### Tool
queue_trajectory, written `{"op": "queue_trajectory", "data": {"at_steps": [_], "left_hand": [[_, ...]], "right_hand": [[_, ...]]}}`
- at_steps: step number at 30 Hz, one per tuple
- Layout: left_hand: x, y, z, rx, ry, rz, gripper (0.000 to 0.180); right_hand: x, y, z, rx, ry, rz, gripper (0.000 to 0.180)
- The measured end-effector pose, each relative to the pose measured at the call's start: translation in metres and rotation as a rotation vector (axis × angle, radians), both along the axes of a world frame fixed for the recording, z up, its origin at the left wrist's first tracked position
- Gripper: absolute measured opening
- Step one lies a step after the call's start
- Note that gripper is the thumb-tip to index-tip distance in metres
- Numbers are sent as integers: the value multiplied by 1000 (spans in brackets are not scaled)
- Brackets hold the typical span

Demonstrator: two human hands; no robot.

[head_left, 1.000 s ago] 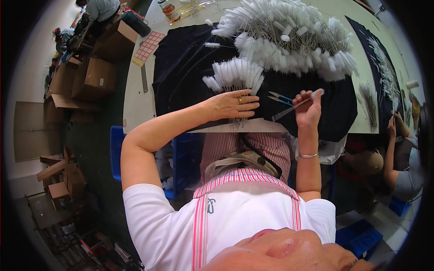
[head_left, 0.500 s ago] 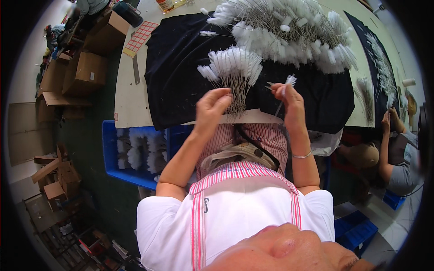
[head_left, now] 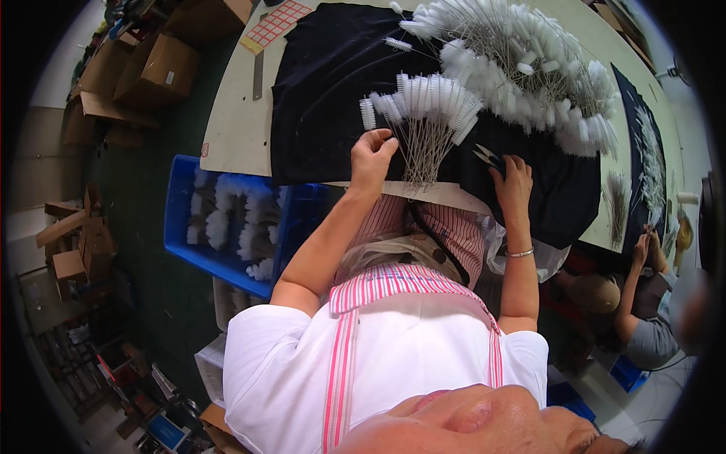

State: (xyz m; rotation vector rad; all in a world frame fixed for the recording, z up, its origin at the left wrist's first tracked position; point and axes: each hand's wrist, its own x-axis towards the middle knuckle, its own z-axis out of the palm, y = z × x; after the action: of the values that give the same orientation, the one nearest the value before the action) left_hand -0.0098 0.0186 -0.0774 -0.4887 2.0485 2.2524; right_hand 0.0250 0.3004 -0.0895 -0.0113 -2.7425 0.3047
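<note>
We are resting our left hand (head_left: 372,155), fingers loosely curled and holding nothing, against the fanned wire-stemmed brushes (head_left: 423,113) on the black cloth (head_left: 318,106), stems running toward us, while our right hand (head_left: 513,181) is lying flat beside the small scissors (head_left: 485,157).

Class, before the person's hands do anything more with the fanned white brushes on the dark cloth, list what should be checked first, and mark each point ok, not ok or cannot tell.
1. Left hand at the fanned brushes, fingers at the wire stems: ok.
2. Right hand lies by the scissors on the cloth; whether it grips them: cannot tell.
3. Fan kept apart from the big brush pile behind it: ok, a gap of cloth shows.
4. Stem ends gathered at the cloth's near edge: ok.
5. One stray brush lies alone on the cloth: not ok.
6. Blue bin beside the table already holds brushes; room left: cannot tell.
</note>
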Motion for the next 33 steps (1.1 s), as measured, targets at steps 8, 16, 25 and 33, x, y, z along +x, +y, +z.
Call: {"op": "queue_trajectory", "data": {"at_steps": [8,16,25,33], "left_hand": [[-25,8,-5,-326,-68,-158,40],[-28,30,-16,38,-26,-176,36],[-20,35,-12,425,-48,95,13],[-6,17,1,306,217,108,19]], "right_hand": [[-6,5,-8,13,-167,7,22],[-3,-74,46,-1029,88,139,17],[-30,-131,16,-1265,-193,350,27],[-39,-131,17,-999,-146,262,26]]}}
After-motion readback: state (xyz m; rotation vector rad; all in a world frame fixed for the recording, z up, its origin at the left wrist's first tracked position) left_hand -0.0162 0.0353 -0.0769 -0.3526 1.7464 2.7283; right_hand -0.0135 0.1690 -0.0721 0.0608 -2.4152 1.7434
